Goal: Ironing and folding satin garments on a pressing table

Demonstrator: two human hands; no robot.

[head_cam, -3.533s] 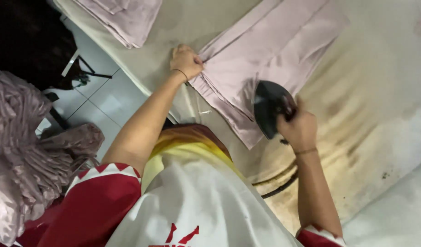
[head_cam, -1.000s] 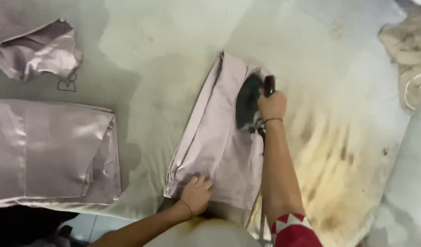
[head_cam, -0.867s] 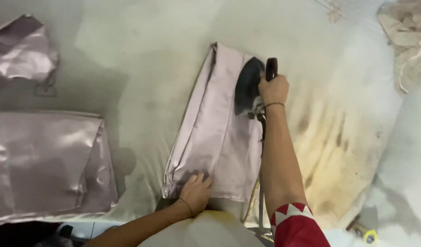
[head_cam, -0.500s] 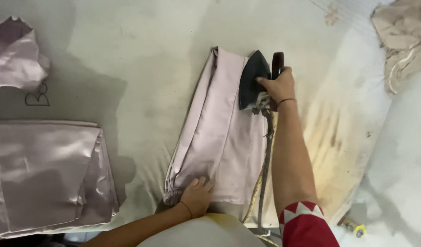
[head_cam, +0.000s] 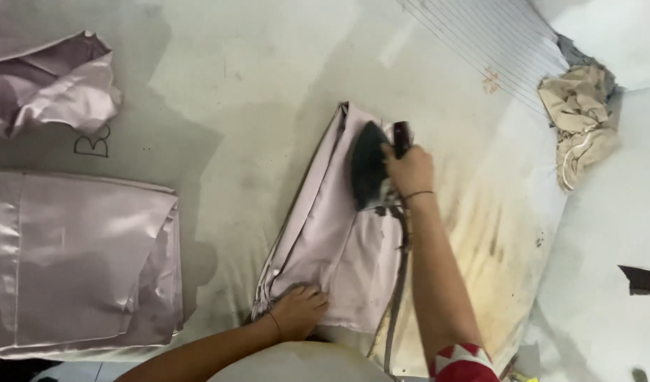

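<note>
Your right hand (head_cam: 410,170) is closed around the handle of the dark iron (head_cam: 369,173), which sits on the far end of the folded pale pink cloth (head_cam: 332,240), and your left hand (head_cam: 300,311) lies flat with the fingers spread open on the near corner of this cloth, gripping nothing, only pressing it down. The cloth is in the middle of the padded ironing surface (head_cam: 268,106), long and narrow, with its folded edges stacked along the left side. To press it well, keep the left palm firm so the layers do not slide, guide the iron along the length of the fold and not across it, and do not let it rest long in one place, because this shiny fabric looks thin and I think it marks easily. Watch also the cord (head_cam: 395,297), which hangs near your right forearm and touches the cloth edge. The surface is whitish, with yellow-brown scorch stains (head_cam: 494,233) on the right of the cloth. On the left lies a flat pile of folded pink cloths (head_cam: 77,262), above it a crumpled pink piece (head_cam: 56,85), and at the far right corner a bundle of beige rags (head_cam: 579,120)
</note>
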